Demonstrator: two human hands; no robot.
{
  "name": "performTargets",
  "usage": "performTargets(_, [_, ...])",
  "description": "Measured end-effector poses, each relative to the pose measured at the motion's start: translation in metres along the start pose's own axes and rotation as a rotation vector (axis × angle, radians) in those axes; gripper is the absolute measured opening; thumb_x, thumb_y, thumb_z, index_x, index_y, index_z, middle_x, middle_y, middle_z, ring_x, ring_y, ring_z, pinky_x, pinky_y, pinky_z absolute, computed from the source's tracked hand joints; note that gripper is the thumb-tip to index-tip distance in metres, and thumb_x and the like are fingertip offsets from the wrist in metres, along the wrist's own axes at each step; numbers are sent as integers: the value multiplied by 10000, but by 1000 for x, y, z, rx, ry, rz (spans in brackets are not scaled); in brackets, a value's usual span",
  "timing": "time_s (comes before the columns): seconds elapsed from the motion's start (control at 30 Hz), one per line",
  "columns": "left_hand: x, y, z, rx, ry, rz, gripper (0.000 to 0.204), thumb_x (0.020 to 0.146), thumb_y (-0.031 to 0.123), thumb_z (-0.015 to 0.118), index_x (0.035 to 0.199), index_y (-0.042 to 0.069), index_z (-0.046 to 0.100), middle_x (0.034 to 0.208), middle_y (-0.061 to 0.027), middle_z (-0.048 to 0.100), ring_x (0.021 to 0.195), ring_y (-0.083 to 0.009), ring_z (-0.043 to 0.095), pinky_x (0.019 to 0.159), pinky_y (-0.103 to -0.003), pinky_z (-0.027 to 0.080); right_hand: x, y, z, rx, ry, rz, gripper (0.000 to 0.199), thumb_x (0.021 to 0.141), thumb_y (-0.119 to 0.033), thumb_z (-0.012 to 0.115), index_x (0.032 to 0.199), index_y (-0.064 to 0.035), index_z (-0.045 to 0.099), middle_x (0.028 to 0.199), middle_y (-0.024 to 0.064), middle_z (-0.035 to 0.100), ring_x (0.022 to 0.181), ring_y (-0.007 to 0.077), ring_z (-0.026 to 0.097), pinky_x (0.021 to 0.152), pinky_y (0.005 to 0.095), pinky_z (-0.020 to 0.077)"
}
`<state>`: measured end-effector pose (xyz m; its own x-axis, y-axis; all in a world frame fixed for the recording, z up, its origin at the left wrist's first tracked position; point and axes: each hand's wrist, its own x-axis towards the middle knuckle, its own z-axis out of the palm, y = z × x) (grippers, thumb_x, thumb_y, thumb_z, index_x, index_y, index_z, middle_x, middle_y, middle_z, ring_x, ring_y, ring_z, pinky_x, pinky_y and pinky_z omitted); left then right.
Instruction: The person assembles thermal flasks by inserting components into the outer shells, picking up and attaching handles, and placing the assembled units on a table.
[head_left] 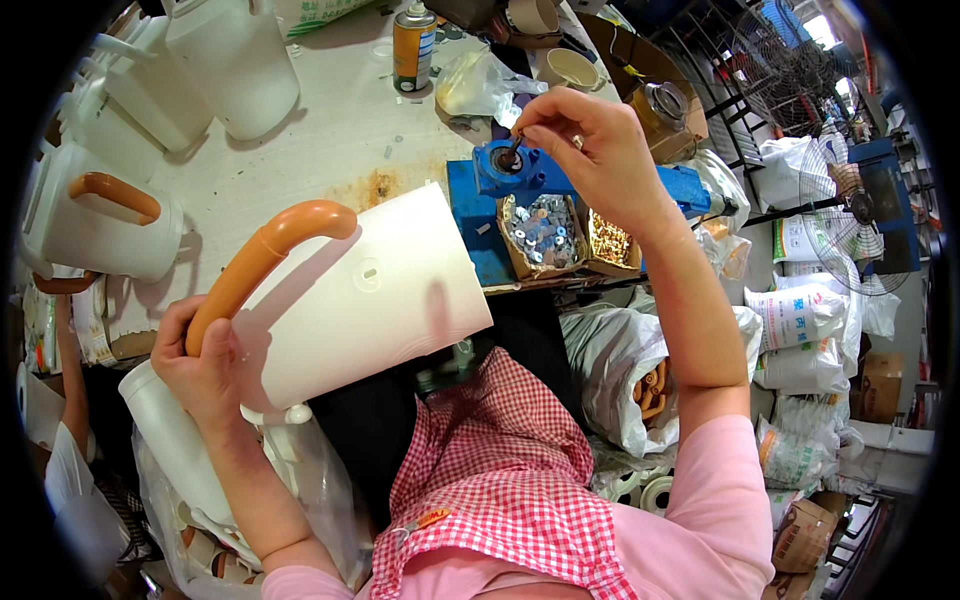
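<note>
Your left hand (200,365) held a closed grip on the curved orange plastic handle (262,262) of the white plastic jug (370,300), long axis pointing up-right across the surface (330,140). Your right hand (590,145) pinched a small dark part (514,148) over the blue metal fixture (515,172), just beyond the jug's far end.

Small dark part (512,148) pinched in the right hand (590,150) too tiny to identify, lower end of the orange handle (262,262) hidden inside the left hand (200,365), jug base (300,410) behind that wrist, small parts in boxes (545,232) below the right hand blurred.
</note>
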<state>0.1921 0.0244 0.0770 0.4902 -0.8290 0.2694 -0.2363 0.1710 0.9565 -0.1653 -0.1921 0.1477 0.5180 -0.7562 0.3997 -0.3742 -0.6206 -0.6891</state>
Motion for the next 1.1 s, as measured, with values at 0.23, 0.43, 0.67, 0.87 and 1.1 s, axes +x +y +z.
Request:
performTargets(0.23, [-1, -6, 1, 30, 2, 61, 451, 878, 367, 776, 1017, -31, 615, 642, 24, 501, 507, -43, 417, 463, -200, 308, 8, -8, -9, -326, -87, -168, 74, 837, -64, 656, 901, -29, 646, 778, 149, 650, 742, 346, 638, 666, 394, 509])
performTargets(0.43, [0, -5, 3, 43, 5, 78, 437, 879, 346, 778, 1022, -34, 616, 677, 21, 515, 512, -40, 419, 465, -195, 306, 16, -11, -15, -443, -162, -202, 64, 835, -81, 646, 885, -41, 640, 769, 156, 638, 753, 362, 629, 669, 409, 506])
performTargets(0.67, [-2, 3, 4, -1, -12, -8, 371, 816, 250, 836, 985, -18, 644, 746, 13, 578, 579, -40, 476, 526, -186, 355, 16, -5, -16, -359, -102, -190, 78, 827, -66, 658, 902, -47, 664, 795, 133, 663, 769, 333, 646, 693, 390, 516])
performTargets(0.87, [-2, -6, 1, 43, -6, 77, 420, 871, 318, 790, 1029, -33, 621, 680, 20, 516, 517, -40, 421, 467, -192, 295, 17, -8, -12, -420, -162, -238, 76, 843, -62, 646, 909, -57, 684, 859, 116, 671, 826, 328, 650, 730, 409, 523])
performTargets(1.1, [-2, -7, -1, 38, -15, 86, 386, 884, 278, 776, 1046, -37, 622, 677, 20, 525, 522, -42, 431, 470, -190, 307, 18, -14, -11, -562, -237, -284, 67, 848, -77, 645, 904, -73, 682, 914, 96, 665, 877, 324, 645, 753, 413, 526])
